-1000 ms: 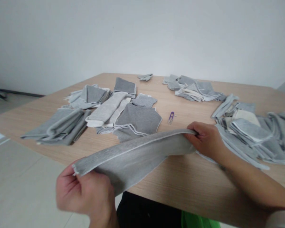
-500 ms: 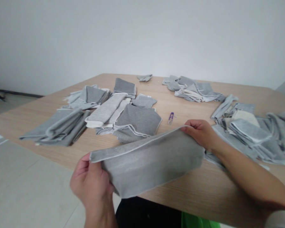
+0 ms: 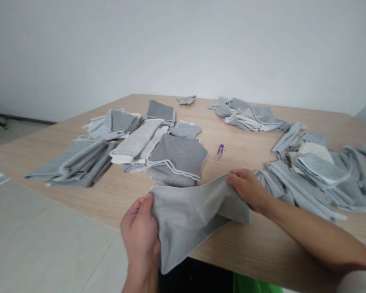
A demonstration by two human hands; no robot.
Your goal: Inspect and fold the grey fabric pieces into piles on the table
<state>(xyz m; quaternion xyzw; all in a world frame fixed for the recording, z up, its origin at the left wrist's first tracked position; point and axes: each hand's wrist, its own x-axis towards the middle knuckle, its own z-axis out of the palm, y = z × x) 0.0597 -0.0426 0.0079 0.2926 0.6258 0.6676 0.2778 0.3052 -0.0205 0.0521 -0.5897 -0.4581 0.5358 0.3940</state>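
Cloth (image 3: 183, 215), pale gray with a light edging, lies between our two hands, in front of us, its long way running from left to right. Our left hand (image 3: 142, 228) pinches one upper corner between thumb and fingers; our right hand (image 3: 247, 189) pinches the same upper edge farther along, and a flap droops below it. That edge slants slightly away from us toward the right hand, so the left is the one closer to our body; both are on the cloth, neither having to reach for it. Any handling, we judge, turns on this edge spanning the hands. A lower corner dangles toward us past the near side of the table (image 3: 280, 248); whether the rest touches the wood we cannot tell.

Just beyond the right hand, to its right, spreads a loose heap of fabric (image 3: 317, 167). Ahead of the left hand is a stack of darker pieces (image 3: 179, 154), and ahead of the right, purple snips (image 3: 220, 151). Farther off, past the snips, we see another pile (image 3: 253, 116).
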